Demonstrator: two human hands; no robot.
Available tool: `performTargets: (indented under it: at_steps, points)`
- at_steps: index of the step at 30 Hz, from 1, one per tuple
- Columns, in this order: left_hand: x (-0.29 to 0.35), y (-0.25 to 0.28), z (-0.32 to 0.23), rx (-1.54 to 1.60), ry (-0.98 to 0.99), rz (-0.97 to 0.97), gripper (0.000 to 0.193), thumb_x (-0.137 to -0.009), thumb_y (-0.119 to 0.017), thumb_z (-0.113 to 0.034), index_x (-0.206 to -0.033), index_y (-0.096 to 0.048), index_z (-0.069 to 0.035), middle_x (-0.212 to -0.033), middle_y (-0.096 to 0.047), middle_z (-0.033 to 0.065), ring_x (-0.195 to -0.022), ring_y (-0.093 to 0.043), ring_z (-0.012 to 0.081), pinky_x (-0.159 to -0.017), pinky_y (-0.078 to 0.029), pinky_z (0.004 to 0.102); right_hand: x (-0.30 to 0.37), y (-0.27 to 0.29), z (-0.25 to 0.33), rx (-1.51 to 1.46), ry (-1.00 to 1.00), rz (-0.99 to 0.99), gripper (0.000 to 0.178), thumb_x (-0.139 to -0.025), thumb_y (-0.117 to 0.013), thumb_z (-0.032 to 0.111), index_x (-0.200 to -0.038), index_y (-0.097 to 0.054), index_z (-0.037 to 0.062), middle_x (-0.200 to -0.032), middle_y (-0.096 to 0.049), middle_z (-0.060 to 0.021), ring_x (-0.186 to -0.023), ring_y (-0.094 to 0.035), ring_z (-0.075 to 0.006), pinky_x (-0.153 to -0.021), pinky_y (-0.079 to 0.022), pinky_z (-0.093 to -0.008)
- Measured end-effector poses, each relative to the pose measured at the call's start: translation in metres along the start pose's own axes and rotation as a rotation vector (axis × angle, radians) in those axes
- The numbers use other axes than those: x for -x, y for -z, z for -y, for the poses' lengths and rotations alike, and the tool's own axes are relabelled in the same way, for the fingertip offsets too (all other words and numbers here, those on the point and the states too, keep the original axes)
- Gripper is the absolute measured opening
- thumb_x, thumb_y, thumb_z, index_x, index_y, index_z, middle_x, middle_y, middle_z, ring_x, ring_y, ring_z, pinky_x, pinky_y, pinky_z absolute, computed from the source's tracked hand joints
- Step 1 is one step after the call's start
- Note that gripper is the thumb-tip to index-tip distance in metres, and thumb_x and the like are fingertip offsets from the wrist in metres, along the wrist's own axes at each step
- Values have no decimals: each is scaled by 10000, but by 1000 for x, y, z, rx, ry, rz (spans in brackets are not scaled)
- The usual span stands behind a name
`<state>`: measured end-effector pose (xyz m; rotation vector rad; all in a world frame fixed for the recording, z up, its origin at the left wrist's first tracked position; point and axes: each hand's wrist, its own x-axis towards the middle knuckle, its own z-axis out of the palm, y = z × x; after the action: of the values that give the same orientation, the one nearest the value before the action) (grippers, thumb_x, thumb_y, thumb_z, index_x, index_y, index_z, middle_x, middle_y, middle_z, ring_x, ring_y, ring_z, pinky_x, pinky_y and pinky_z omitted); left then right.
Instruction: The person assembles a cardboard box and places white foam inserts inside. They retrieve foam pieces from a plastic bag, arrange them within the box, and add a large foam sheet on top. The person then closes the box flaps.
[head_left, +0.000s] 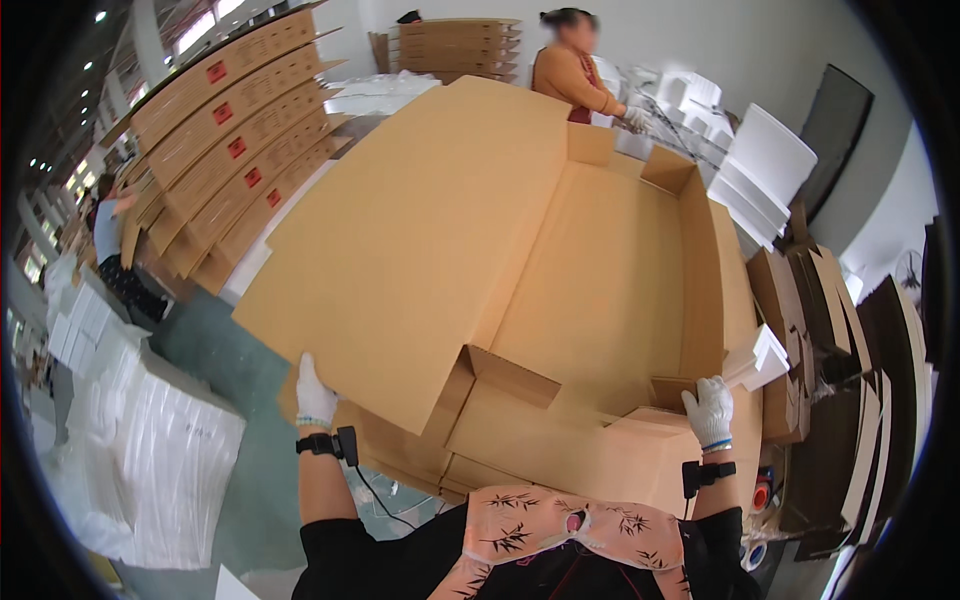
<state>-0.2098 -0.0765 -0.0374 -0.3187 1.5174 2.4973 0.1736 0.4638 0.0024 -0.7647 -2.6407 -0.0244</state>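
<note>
A large brown cardboard box (600, 270) lies partly folded in front of me, its right wall raised and its corner tabs bent inward. Its broad left panel (400, 230) spreads flat toward the left. My left hand (316, 398), in a white knit glove, grips the near left edge of that panel; some fingers are hidden. My right hand (710, 412), gloved likewise, is closed over the near right corner of the box, beside a folded tab (655, 420). The near flap (570, 455) lies toward my body.
Flattened printed cartons (235, 130) are stacked high at the left. Wrapped white sheets (170, 450) stand at the near left. White foam pieces (755, 165) and dark cardboard (840, 430) line the right. A co-worker (575, 70) stands beyond the box; another person (115, 240) is far left.
</note>
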Motion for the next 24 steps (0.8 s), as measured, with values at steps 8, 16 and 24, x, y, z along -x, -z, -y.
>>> performTargets:
  at_steps: [8, 16, 24]
  points:
    - [2, 9, 10, -348, 210, -8, 646, -963, -454, -575, -1320, -513, -39, -1250, -613, 133, -1156, -584, 329, -901, -494, 512, -1, 8, 7, 1, -13, 2, 236, -736, -731, 249, -725, -604, 49, -731, -615, -132, -823, -586, -340, -734, -489, -458]
    - [-3, 14, 6, -1723, -110, -260, 746, -873, -629, -447, -1366, -448, 82, -1341, -513, 335, -1239, -522, 439, -1061, -411, 425, -6, 11, 12, -5, -75, 43, 241, -737, -723, 284, -726, -632, 61, -731, -629, -128, -831, -600, -327, -737, -500, -446]
    - [86, -147, -21, -1654, -578, 745, 573, -838, -646, -298, -1339, -531, -46, -1402, -513, 214, -1028, -646, 380, -914, -514, 449, -4, 12, 10, -5, -79, 69, 249, -748, -709, 293, -737, -643, 54, -740, -646, -127, -844, -603, -324, -754, -506, -436]
